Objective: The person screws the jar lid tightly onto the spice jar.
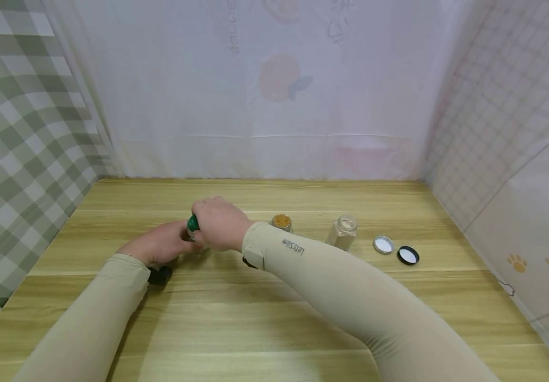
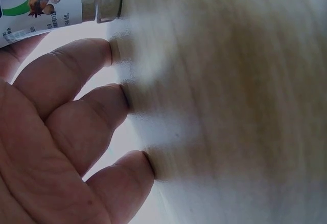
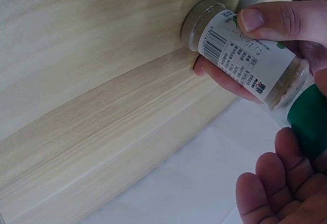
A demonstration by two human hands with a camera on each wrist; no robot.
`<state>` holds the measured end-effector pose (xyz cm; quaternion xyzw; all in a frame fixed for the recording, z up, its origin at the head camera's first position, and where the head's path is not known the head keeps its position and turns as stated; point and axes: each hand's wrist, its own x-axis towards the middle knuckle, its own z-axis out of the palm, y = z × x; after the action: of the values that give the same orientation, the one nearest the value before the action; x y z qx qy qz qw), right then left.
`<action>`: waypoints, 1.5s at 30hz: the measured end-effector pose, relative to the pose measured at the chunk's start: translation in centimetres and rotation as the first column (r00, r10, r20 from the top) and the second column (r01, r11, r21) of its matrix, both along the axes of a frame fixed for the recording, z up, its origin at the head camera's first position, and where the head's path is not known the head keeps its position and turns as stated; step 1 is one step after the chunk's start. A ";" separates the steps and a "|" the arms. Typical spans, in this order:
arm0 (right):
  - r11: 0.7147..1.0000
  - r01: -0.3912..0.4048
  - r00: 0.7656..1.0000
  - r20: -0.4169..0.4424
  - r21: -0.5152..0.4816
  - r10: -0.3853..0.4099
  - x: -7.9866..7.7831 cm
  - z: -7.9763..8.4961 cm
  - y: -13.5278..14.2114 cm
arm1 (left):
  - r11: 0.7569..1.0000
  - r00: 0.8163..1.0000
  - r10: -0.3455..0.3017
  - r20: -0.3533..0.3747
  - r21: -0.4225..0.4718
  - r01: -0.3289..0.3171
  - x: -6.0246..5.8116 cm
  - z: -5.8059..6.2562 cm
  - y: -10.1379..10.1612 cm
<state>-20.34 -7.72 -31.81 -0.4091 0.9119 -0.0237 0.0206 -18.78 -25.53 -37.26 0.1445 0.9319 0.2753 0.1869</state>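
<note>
A clear spice jar (image 3: 225,55) with a white printed label and pale brown powder stands on the wooden table, tilted in the right wrist view. My left hand (image 1: 164,243) grips its body, thumb across the label. From above, my right hand (image 1: 222,224) holds the jar's green cap (image 3: 309,119), which sits at the top of the jar. In the left wrist view the label (image 2: 41,9) shows a picture of brown spices, and several left fingers (image 2: 87,127) curl below it close to the tabletop.
Right of the hands stands an uncapped jar of orange-yellow powder (image 1: 282,222), partly behind the right sleeve. Farther right is an uncapped jar of beige powder (image 1: 341,234). Beside it lie a silver-rimmed lid (image 1: 383,244) and a black lid (image 1: 408,255). Curtained walls enclose the table (image 1: 236,318).
</note>
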 end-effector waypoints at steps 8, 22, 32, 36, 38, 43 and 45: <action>1.000 -0.020 1.000 -0.003 -0.006 0.020 -0.2 0.0 -0.1 | 1.000 1.000 -0.010 -0.009 0.000 0.010 -0.1 -0.1 0.0; 0.999 -0.014 1.000 0.005 0.030 0.014 -0.4 -0.2 -0.5 | 1.000 1.000 -0.002 0.017 -0.007 0.002 0.0 0.0 0.2; 1.000 0.005 0.998 0.068 -0.015 -0.004 -0.4 -0.2 -0.6 | 1.000 1.000 0.000 0.004 0.000 0.000 0.0 -0.2 0.0; 0.999 0.016 0.995 0.101 -0.050 -0.011 -0.5 -0.3 -0.7 | 1.000 1.000 -0.003 -0.002 0.000 0.003 0.0 -0.2 0.0; 0.998 0.018 0.995 0.100 -0.056 -0.013 -0.5 -0.4 -0.7 | 1.000 1.000 -0.001 0.000 0.009 0.001 0.0 -0.2 0.0; 0.998 0.021 0.997 0.081 -0.065 -0.016 -0.3 -0.5 -0.7 | 1.000 1.000 -0.004 0.005 0.030 0.003 0.1 -0.3 -0.1; 0.998 0.026 0.997 0.075 -0.066 -0.021 -0.2 -0.6 -0.7 | 1.000 1.000 -0.004 0.006 0.030 0.004 0.1 -0.3 -0.1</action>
<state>-20.57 -8.46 -32.37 -0.3978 0.9139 -0.0694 0.0404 -18.67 -25.65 -37.56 0.1484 0.9268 0.2894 0.1879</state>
